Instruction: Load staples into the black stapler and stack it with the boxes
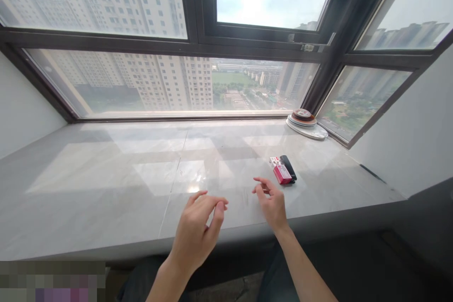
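Note:
My left hand (198, 231) hovers over the front edge of a wide marble window sill (134, 174), fingers loosely curled and apart, holding nothing. My right hand (271, 203) is a little further in, fingers bent and spread, also holding nothing. Just beyond its fingertips lie a red and white small box (281, 170) and a black lighter (288, 167), side by side on the sill. Neither hand touches them.
A stack of round plates or an ashtray (305, 122) sits at the back right corner by the window frame (198, 47). White walls close the sill on both sides. My legs are below the sill's front edge.

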A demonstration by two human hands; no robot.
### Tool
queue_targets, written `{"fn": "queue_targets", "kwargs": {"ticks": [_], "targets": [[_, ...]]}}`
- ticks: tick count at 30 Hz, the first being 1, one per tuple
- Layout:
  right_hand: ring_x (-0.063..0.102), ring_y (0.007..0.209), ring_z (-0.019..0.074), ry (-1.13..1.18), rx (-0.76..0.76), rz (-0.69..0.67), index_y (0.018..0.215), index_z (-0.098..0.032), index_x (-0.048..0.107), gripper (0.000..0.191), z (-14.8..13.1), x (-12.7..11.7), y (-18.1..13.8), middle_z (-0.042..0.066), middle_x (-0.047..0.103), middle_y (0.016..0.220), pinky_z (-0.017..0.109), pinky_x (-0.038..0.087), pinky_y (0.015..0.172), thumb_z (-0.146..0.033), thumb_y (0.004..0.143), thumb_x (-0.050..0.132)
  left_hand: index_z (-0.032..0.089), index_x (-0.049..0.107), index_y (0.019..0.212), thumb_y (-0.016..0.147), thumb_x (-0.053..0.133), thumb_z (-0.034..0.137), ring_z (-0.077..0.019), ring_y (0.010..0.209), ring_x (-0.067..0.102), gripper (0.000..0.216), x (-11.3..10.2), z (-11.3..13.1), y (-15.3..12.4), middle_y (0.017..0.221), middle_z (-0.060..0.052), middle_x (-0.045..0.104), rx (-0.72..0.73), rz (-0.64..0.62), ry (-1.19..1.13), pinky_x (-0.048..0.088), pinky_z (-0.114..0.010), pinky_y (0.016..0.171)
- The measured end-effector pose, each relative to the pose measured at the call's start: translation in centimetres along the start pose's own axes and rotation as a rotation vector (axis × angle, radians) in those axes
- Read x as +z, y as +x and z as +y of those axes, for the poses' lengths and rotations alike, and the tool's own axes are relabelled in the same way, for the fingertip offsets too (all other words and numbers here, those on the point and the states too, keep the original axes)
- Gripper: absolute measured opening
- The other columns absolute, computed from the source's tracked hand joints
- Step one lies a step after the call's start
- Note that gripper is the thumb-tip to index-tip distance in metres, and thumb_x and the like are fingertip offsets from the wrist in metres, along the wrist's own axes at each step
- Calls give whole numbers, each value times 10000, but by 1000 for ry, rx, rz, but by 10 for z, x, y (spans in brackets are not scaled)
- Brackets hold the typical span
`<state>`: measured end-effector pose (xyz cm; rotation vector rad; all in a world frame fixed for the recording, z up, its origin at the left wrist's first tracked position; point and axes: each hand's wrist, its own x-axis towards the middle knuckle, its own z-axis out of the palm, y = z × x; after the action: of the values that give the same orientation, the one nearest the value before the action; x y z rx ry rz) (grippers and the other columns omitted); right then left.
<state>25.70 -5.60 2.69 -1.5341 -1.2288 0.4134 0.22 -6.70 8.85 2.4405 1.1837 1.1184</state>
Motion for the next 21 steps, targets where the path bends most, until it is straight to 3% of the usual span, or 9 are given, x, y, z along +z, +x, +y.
{"fn": "queue_targets", "kwargs": {"ticks": [3, 5, 8, 10, 12, 15, 21], "targets": [[583, 743, 183, -168, -60, 194, 1168, -196, 724, 400, 15, -44, 34, 72, 705, 936, 299, 492, 729, -456, 928, 536, 306, 512, 1453, 1045, 376, 330, -250, 1424, 448, 431, 22, -40, 2, 1470, -46, 564, -144, -145, 171, 294, -508, 1219], [552, 710, 185, -262, 11, 242, 1188, -173, 720, 459, 32, -77, 65, 84, 687, 917, 310, 471, 703, -480, 872, 592, 322, 417, 1531, 1024, 415, 378, -272, 1527, 269, 510, 38, -64, -1, 1592, -35, 419, -220, -202, 294, 224, -536, 1238], [518, 590, 167, -217, 207, 51, 1178, -142, 734, 512, 55, -110, 104, 79, 685, 792, 299, 424, 587, -504, 837, 614, 362, 404, 1537, 1000, 467, 417, -288, 1549, 198, 544, 54, -82, -8, 1627, -23, 355, -238, -210, 385, 180, -557, 1240], [466, 489, 146, -135, 311, -120, 1180, -136, 739, 530, 65, -116, 117, 50, 665, 671, 280, 364, 498, -521, 841, 607, 378, 400, 1536, 999, 468, 423, -289, 1550, 191, 543, 58, -82, -11, 1633, -17, 344, -230, -202, 397, 167, -558, 1240], [435, 430, 130, -52, 364, -247, 1199, -137, 731, 541, 69, -109, 120, 20, 641, 596, 260, 326, 449, -521, 834, 625, 375, 400, 1536, 1006, 453, 423, -283, 1550, 192, 535, 58, -80, -11, 1636, -15, 336, -224, -196, 394, 160, -547, 1242], [441, 385, 122, 47, 342, -314, 1177, -145, 736, 513, 63, -82, 109, -19, 601, 529, 238, 342, 410, -501, 814, 659, 359, 436, 1514, 1012, 438, 432, -277, 1544, 207, 507, 54, -78, -11, 1630, -19, 350, -225, -183, 373, 158, -524, 1241], [533, 425, 128, 161, 200, -405, 1173, -181, 735, 475, 18, 22, 57, -29, 614, 588, 219, 432, 407, -520, 873, 590, 311, 518, 1448, 1017, 428, 493, -264, 1362, 468, 476, 49, -72, -2, 1445, -53, 570, -309, -121, 208, 285, -455, 1178]]}}
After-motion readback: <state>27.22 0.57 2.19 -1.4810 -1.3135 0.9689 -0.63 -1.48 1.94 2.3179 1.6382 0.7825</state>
